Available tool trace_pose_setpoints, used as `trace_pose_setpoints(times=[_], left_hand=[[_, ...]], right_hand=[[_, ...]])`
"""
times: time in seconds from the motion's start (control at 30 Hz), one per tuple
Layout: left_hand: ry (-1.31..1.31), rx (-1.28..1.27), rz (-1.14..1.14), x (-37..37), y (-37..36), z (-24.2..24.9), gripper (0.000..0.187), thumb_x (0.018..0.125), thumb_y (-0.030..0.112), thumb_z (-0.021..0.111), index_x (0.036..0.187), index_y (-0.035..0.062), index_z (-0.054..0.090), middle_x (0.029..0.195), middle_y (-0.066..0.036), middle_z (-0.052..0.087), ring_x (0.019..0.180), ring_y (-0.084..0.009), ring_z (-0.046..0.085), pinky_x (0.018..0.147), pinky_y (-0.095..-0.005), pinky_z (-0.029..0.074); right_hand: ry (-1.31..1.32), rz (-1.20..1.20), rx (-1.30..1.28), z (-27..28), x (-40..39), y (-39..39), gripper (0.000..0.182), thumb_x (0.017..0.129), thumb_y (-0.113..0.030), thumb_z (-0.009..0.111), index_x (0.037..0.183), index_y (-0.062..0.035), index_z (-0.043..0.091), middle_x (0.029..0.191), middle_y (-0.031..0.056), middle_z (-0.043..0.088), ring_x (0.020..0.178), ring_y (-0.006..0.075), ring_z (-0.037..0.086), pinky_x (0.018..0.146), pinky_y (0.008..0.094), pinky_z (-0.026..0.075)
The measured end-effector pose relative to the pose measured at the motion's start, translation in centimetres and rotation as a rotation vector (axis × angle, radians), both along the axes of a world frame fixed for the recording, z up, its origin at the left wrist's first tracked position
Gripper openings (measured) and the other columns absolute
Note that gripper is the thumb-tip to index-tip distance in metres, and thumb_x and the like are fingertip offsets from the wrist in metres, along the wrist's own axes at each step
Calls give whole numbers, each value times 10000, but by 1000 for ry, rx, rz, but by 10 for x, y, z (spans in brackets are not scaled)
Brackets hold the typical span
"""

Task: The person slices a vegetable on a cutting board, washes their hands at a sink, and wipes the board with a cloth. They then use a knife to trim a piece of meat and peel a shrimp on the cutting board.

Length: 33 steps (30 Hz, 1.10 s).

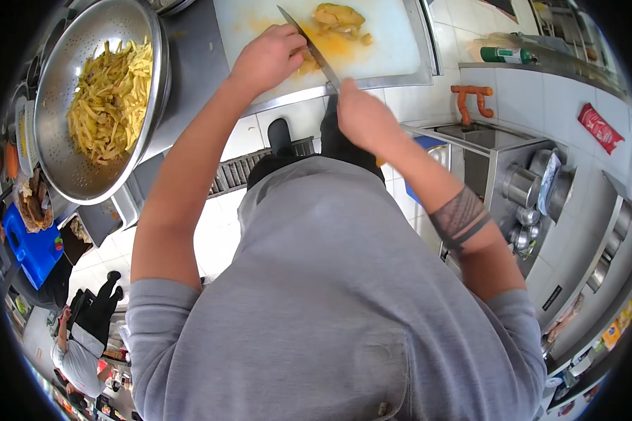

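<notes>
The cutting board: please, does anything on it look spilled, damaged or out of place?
An orange-yellow stain spreads over the white cutting board, around the knife and beside the yellow food piece. It stands out against the pale surface, perhaps juice from cutting. I see no clear damage.

this is a commercial kitchen. steel pots, a drain grate, a big colander and a cutting board show it.

Right fingers hide handle of knife; board cropped
</notes>
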State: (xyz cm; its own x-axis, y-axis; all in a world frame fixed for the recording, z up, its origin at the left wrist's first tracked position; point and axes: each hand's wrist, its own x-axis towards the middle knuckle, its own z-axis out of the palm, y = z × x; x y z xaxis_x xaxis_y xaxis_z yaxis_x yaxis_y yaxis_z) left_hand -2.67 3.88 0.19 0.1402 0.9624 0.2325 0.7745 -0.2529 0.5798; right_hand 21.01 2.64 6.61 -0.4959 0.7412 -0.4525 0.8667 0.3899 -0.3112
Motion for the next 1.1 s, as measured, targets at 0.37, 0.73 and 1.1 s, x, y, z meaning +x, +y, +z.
trace_pose_setpoints(times=[0.37, 0.73, 1.1], left_hand=[[-27, -32, 0, -3, 0, -3, 214, 921, 176, 666, 1061, 18, 704, 1082, -125, 673, 1049, -355, 641, 917, -437, 540], [-70, -81, 12, -10, 1, -4, 224, 922, 178, 667, 1065, 8, 697, 1091, -129, 680, 1004, -349, 657, 887, -420, 543], [-48, -32, -10, -13, -1, -8, 186, 926, 163, 646, 1033, 19, 696, 1060, -132, 676, 955, -334, 672, 846, -418, 546]], right_hand=[[-2, -14, -32, 0, -8, -1, 264, 938, -58, 508, 1161, 83, 515, 962, 324, 721, 923, 483, 726, 827, 573, 566], [18, -50, -61, 8, -19, 0, 194, 930, -30, 491, 1080, 92, 508, 952, 366, 699, 940, 510, 708, 845, 581, 551], [58, -69, -72, 7, -23, -3, 214, 904, -8, 496, 1092, 87, 533, 958, 353, 706, 933, 503, 710, 841, 573, 549]])
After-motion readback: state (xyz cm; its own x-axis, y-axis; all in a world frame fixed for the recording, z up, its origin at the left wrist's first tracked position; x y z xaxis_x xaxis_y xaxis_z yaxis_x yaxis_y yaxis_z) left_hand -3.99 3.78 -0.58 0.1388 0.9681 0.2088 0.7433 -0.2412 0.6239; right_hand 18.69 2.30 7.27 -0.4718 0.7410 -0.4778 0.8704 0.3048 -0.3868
